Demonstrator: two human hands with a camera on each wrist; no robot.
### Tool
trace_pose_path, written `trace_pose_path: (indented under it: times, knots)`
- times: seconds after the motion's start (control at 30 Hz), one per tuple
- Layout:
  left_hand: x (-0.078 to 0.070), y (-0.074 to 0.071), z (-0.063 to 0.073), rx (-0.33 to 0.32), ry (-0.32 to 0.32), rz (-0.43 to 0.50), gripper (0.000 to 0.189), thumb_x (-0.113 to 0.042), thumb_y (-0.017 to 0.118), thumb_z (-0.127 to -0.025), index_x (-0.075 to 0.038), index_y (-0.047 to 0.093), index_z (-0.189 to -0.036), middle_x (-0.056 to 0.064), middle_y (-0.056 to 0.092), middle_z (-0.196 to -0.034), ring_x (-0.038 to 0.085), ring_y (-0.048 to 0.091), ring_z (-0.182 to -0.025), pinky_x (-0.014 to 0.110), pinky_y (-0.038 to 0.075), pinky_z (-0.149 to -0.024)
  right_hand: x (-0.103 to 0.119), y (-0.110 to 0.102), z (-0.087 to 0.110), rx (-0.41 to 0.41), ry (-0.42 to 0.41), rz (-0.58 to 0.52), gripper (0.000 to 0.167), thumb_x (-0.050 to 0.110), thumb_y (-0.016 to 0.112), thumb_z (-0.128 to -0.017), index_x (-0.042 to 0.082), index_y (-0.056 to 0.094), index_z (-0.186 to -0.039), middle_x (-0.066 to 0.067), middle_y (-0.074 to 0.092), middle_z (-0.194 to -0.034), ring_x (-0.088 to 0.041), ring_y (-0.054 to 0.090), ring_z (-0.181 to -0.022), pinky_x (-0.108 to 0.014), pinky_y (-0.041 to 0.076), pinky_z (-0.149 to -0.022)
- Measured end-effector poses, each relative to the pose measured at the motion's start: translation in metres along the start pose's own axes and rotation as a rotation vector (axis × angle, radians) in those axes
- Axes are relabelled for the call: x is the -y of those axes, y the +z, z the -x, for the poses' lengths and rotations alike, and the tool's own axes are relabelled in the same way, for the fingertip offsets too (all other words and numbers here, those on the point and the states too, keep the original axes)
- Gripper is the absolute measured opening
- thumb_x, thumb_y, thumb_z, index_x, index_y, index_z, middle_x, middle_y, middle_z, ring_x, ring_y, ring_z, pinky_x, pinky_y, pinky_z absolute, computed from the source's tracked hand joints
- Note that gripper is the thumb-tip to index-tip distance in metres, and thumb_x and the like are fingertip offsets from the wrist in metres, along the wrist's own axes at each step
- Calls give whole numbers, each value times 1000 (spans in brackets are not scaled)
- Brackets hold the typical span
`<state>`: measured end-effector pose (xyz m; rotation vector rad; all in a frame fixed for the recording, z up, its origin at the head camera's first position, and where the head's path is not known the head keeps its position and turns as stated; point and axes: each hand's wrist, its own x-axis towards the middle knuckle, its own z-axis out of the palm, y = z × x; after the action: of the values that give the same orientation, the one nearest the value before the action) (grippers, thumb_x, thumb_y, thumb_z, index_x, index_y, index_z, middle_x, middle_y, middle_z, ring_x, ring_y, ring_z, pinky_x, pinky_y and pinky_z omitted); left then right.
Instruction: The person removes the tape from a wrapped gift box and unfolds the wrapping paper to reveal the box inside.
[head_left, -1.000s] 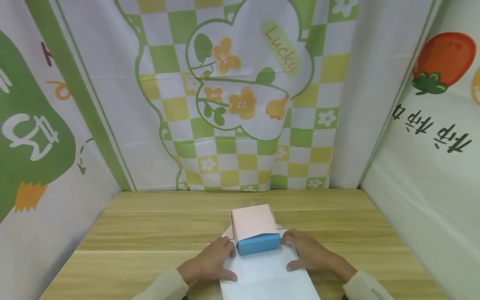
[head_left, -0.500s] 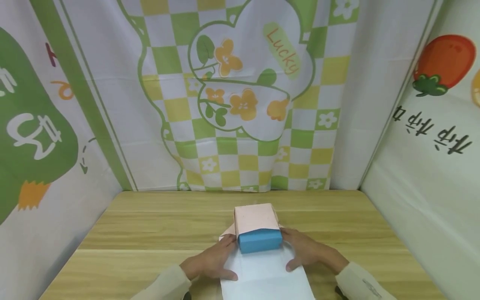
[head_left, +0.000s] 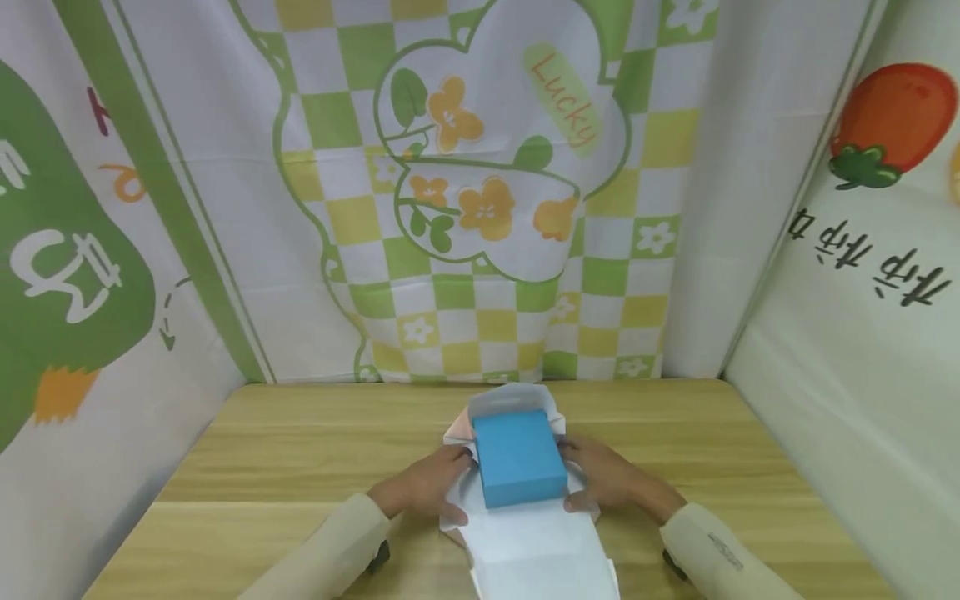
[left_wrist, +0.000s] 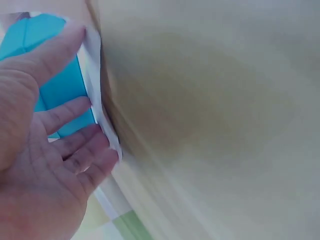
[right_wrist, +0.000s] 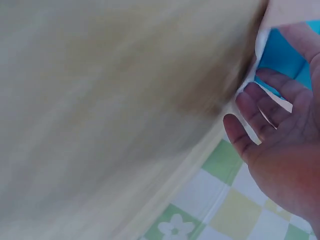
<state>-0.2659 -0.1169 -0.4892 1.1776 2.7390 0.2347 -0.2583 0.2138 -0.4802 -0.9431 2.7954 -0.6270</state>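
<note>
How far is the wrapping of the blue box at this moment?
Done: the blue rectangular box lies on the white wrapping paper sheet on the light wooden table.
In hand: the left hand and right hand press paper up against the box's two sides.
Left: the box top is bare, and the near part of the sheet lies flat, not folded over.

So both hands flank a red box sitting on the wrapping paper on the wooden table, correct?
Not quite: the box is blue, not red, as the head view shows. The rest holds: the left hand and right hand flank it on the wrapping paper on the wooden table.
</note>
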Motion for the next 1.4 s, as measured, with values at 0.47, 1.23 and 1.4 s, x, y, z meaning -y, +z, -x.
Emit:
trace_pose_path:
  times: [0.47,1.23,1.4]
  knots:
    - [11,-6,-15,58,-62,20,126,-66,83,-61,-3,27,-154,17,20,-163,35,23,-150,51,23,-123,-12,-4,-15,123,47,-76,130,49,91,-58,-3,20,-154,-26,18,-161,-46,18,-149,-65,20,-118]
    - [29,-9,-32,47,-63,-68,124,-79,75,-58,-15,30,-155,16,22,-163,37,12,-153,54,11,-125,-9,-7,-33,222,224,109,135,55,93,-53,8,21,-156,-23,2,-165,-43,21,-144,-68,22,-113]
    - [32,-4,-31,49,-109,-8,123,-77,77,-57,-19,30,-154,16,20,-163,38,16,-152,53,19,-124,-9,-6,-37,240,247,106,136,53,94,-51,9,20,-157,-20,6,-165,-41,21,-143,-67,23,-112]
